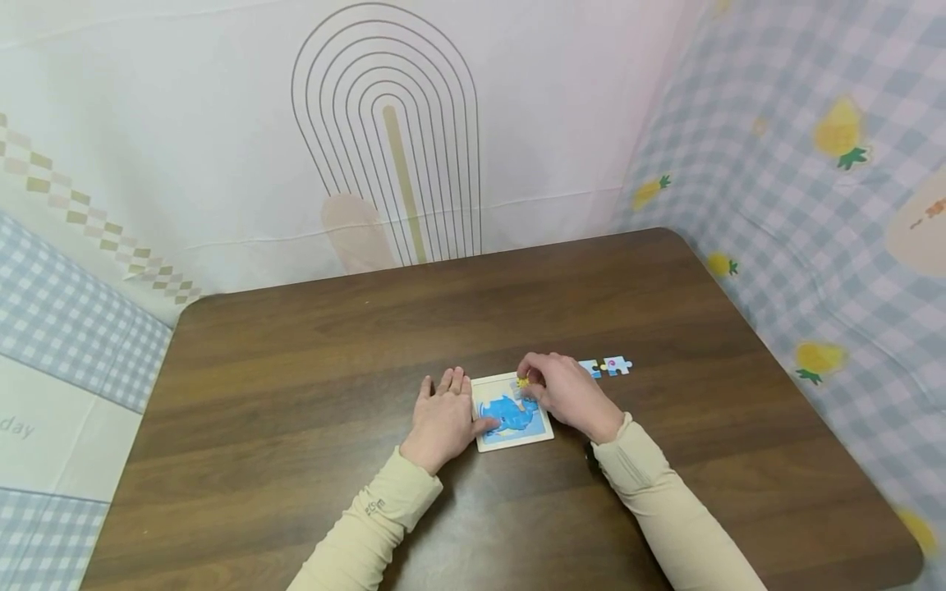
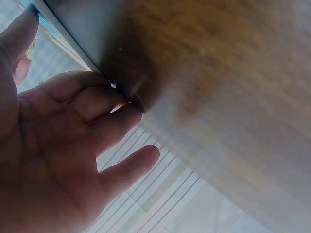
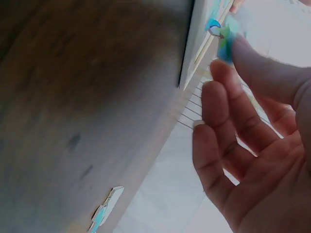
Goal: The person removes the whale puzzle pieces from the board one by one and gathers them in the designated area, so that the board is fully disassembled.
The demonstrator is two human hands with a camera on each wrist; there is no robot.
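We see a small puzzle piece (image 3: 225, 46) pinched between thumb and fingertips of the right hand (image 1: 572, 394); it sits above the upper right part of a shallow, pale-rimmed puzzle tray (image 1: 515, 444). The right wrist view shows us green and blue on the piece, close to the tray's edge, but we cannot tell whether the two touch.

Inside the tray we find a blue animal picture (image 1: 510, 413) on a lighter blue ground, filling much of the lower part. The upper right of the contents is partly covered by the right hand, so we cannot make out all that lies there.

The left hand (image 1: 443, 423) grips nothing: its fingers extend loosely along the tray's left side, and its thumb reaches over the rim onto the picture's lower left.

Just past the right hand, outside the tray, we see two loose pieces (image 1: 617, 365) side by side on the brown table (image 1: 296, 410), the nearer one partly hidden by that hand. Both forearms wear cream sleeves (image 1: 658, 484). Behind the table hangs a white cloth (image 1: 554, 107) with arched lines, and to the right a checked cloth (image 1: 776, 205) with yellow fruit.
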